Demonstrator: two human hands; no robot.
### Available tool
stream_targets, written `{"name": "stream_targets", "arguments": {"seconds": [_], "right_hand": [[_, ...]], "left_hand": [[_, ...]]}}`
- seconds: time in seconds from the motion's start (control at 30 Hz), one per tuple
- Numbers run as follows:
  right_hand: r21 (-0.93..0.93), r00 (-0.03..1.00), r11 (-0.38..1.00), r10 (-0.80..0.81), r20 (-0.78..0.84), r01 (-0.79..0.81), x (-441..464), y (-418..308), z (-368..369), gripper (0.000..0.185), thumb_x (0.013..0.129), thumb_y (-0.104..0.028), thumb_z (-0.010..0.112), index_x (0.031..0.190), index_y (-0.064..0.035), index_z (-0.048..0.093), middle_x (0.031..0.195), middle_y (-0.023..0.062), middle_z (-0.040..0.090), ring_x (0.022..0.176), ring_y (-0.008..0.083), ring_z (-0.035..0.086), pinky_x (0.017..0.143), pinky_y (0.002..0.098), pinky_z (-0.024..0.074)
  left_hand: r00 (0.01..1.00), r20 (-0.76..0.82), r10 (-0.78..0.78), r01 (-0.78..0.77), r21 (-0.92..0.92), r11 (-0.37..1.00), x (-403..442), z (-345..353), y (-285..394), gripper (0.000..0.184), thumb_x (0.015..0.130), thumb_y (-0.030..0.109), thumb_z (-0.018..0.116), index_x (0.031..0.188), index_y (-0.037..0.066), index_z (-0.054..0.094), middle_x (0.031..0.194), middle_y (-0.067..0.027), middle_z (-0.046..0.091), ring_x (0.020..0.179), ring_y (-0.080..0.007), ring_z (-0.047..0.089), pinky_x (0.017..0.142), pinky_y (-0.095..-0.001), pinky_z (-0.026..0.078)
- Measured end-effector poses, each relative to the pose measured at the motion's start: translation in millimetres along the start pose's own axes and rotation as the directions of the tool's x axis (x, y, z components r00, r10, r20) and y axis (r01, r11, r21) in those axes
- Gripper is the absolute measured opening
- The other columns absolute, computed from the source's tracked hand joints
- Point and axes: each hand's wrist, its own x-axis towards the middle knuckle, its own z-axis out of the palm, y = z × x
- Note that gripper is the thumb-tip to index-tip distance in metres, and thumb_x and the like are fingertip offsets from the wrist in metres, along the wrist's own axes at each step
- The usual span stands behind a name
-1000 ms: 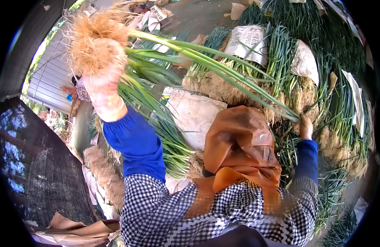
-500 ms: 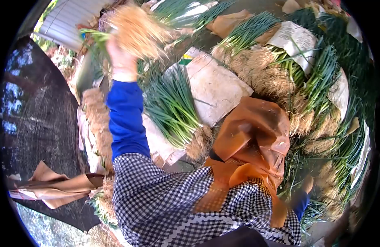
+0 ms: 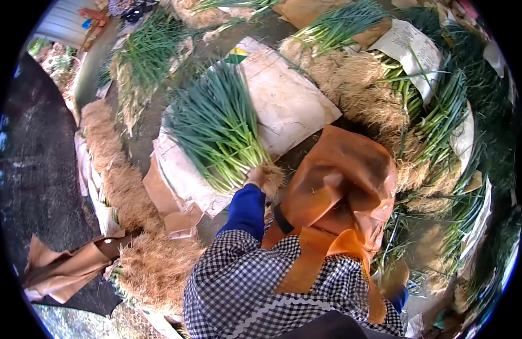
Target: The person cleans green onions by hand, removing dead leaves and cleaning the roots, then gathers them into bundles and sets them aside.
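Observation:
My left hand (image 3: pixel 255 176) is at the root end of a pile of green onions (image 3: pixel 221 127), beside its tan roots (image 3: pixel 273 181); the fingers are mostly hidden against the stalks. The pile lies fanned on an open pale paper sack (image 3: pixel 289 96), leaves pointing up and left. Low on the right, my right hand (image 3: pixel 395 277) is blurred and partly cut off by my clothing, near loose green leaves; its fingers cannot be made out. An orange-brown apron (image 3: pixel 340 181) covers my lap.
Bundles with thick tan roots (image 3: pixel 357 85) lie at the upper right, some under a printed paper sheet (image 3: pixel 410 51). More rooted bundles (image 3: pixel 159 271) line the left. Dark netting (image 3: pixel 46 164) stands at the far left. Part of another person (image 3: pixel 128 7) shows at the top.
My left hand has come down from the upper left, where it held a rooty bunch, to the pile on the sack. My right hand has moved down and toward my body.

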Motion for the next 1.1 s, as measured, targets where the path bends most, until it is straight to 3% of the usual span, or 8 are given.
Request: {"name": "stream_targets", "arguments": {"seconds": [0.03, 0.17, 0.3, 0.43, 0.47, 0.97, 1.07, 1.1], "right_hand": [[-0.386, 0.88, 0.814, -0.475, -0.008, 0.435, -4.6, -12.6, -27.3, 0.021, 0.074, -0.023, 0.055, 0.082, -0.005, 0.062, 0.085, 0.0147, 0.062, 0.082, 0.0335, 0.057, 0.072, 0.041, 0.0453], [0.18, 0.971, 0.983, 0.028, -0.239, 0.017, 18.6, -190.8, -101.4, 0.019, 0.088, -0.011, 0.049, 0.101, -0.0009, 0.06, 0.097, 0.0113, 0.062, 0.089, 0.0237, 0.057, 0.083, 0.0293, 0.043], [0.322, 0.794, 0.754, -0.411, -0.447, 0.572, 58.5, -322.1, -142.2, 0.023, 0.086, -0.003, 0.052, 0.108, -0.0009, 0.058, 0.107, 0.0121, 0.059, 0.097, 0.0211, 0.056, 0.088, 0.0298, 0.0429], [0.933, 0.914, 0.166, -0.315, -0.257, 0.319, 112.0, -341.9, -120.9, 0.024, 0.084, -0.001, 0.054, 0.108, -0.0006, 0.058, 0.106, 0.011, 0.059, 0.097, 0.0197, 0.055, 0.088, 0.0288, 0.042], [0.308, 0.822, 0.783, -0.413, -0.392, 0.54, 95.1, -364.1, -138.3, 0.022, 0.084, -0.002, 0.055, 0.105, -0.0004, 0.06, 0.104, 0.01, 0.06, 0.095, 0.0184, 0.056, 0.087, 0.0278, 0.0421], [0.811, 0.992, 0.572, -0.072, -0.101, 0.124, 77.7, -286.8, -98.9, 0.021, 0.076, -0.003, 0.06, 0.097, -0.0003, 0.064, 0.094, 0.0073, 0.064, 0.088, 0.0144, 0.058, 0.08, 0.0246, 0.0439], [0.605, 0.959, 0.756, -0.106, -0.264, 0.25, 81.9, -335.8, -123.9, 0.021, 0.075, -0.001, 0.06, 0.096, -0.0021, 0.065, 0.085, 0.0069, 0.064, 0.083, 0.0141, 0.058, 0.076, 0.0238, 0.0447], [0.568, 0.924, 0.751, -0.15, -0.351, 0.337, 88.3, -356.1, -133.1, 0.022, 0.075, -0.001, 0.061, 0.096, -0.0027, 0.064, 0.085, 0.007, 0.064, 0.082, 0.0142, 0.059, 0.075, 0.0245, 0.0452]], "left_hand": [[0.998, -0.054, -0.032, 0.034, 0.036, 0.999, 12.2, -8.5, -3.5, 0.019, 0.077, 0.004, 0.047, 0.091, 0.002, 0.058, 0.084, -0.0109, 0.063, 0.074, -0.0247, 0.059, 0.066, -0.0351, 0.049], [0.987, -0.157, -0.018, 0.014, -0.023, 1.0, 11.8, 13.2, 9.4, 0.022, 0.079, 0.003, 0.044, 0.097, 0.001, 0.056, 0.087, -0.0136, 0.063, 0.073, -0.028, 0.061, 0.061, -0.036, 0.052], [0.949, -0.244, 0.202, -0.177, 0.119, 0.977, -3.8, 31.9, 14.0, 0.028, 0.08, 0.001, 0.048, 0.107, 0.001, 0.054, 0.095, -0.0123, 0.06, 0.077, -0.0251, 0.06, 0.062, -0.0323, 0.052], [0.511, -0.31, 0.801, -0.086, 0.909, 0.407, -39.5, 32.2, 49.5, 0.034, 0.077, 0.014, 0.057, 0.109, 0.001, 0.056, 0.1, -0.0173, 0.061, 0.088, -0.0272, 0.059, 0.076, -0.034, 0.047], [0.464, -0.252, 0.849, -0.08, 0.943, 0.323, -51.1, 35.4, 62.1, 0.034, 0.076, 0.015, 0.057, 0.108, 0.004, 0.057, 0.101, -0.0177, 0.06, 0.09, -0.0287, 0.059, 0.078, -0.0347, 0.046], [0.8, -0.025, 0.6, 0.107, 0.989, -0.101, 19.4, 29.9, 113.6, 0.026, 0.079, 0.028, 0.053, 0.097, 0.014, 0.066, 0.095, -0.0116, 0.064, 0.09, -0.0308, 0.059, 0.078, -0.0392, 0.047], [0.561, 0.053, 0.826, -0.059, 0.998, -0.024, 34.9, -5.3, 104.9, 0.024, 0.081, 0.025, 0.05, 0.091, 0.011, 0.067, 0.09, -0.0084, 0.066, 0.079, -0.026, 0.062, 0.072, -0.0352, 0.049], [0.465, -0.096, 0.88, -0.397, 0.866, 0.304, 26.2, -15.1, 110.7, 0.022, 0.082, 0.023, 0.051, 0.093, 0.01, 0.064, 0.085, -0.0063, 0.063, 0.075, -0.0227, 0.059, 0.069, -0.0329, 0.047]]}}
